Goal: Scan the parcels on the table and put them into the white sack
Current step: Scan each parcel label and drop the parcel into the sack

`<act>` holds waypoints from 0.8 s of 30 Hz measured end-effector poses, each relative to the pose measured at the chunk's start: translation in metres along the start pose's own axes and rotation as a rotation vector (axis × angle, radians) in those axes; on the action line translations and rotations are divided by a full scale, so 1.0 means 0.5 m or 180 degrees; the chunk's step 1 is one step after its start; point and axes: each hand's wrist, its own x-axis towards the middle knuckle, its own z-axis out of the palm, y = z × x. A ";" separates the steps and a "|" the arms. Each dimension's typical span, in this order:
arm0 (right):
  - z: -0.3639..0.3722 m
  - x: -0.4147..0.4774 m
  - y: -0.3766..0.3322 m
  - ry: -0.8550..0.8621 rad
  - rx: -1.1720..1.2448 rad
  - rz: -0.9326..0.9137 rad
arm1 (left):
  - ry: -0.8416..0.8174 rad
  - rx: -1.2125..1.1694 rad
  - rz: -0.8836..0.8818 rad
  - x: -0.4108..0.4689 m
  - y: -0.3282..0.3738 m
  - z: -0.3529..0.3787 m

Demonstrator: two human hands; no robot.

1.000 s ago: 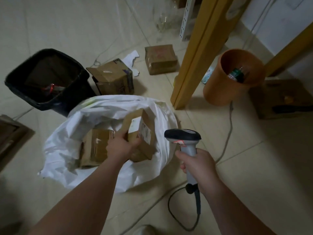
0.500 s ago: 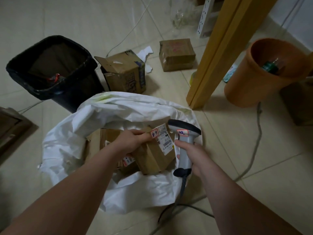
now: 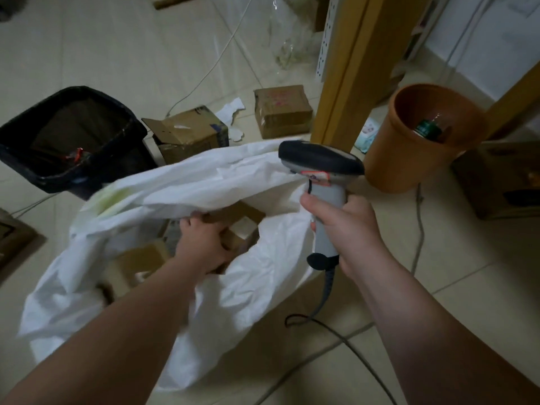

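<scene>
At the left, a black bin (image 3: 26, 168) stands on the floor and holds a small red item, too dim to identify. Beside it the white sack (image 3: 257, 287) lies open with a brown parcel (image 3: 140, 260) inside. The left hand (image 3: 204, 244) reaches in, its grip curled round a second parcel (image 3: 244, 228) within the sack. The right hand (image 3: 353, 229) has its grip closed around the scanner (image 3: 324, 182) handle. At the right, an orange bin (image 3: 403, 168) contains a green bottle (image 3: 429, 131).

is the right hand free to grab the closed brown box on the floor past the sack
Probably not as things stand: the right hand grips the scanner, so its fingers are taken. The closed brown box itself lies uncovered beyond the white sack.
</scene>
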 end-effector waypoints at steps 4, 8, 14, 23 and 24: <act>-0.016 0.001 0.027 0.0070 -0.0400 0.0251 | -0.1426 -0.0538 0.0083 -0.010 0.005 -0.005; -0.026 -0.019 0.041 0.0125 -0.0332 0.0375 | -0.1062 -0.0517 0.0155 -0.023 0.021 -0.020; -0.033 -0.104 -0.039 0.0176 -0.0375 0.0589 | -0.0602 -0.0823 -0.0040 -0.111 0.035 -0.132; -0.051 -0.344 -0.341 0.0275 -0.0200 0.0718 | -0.0330 -0.1855 -0.0273 -0.324 0.087 -0.501; -0.057 -0.375 -0.379 0.0290 -0.0177 0.0710 | -0.0330 -0.1912 -0.0204 -0.351 0.100 -0.548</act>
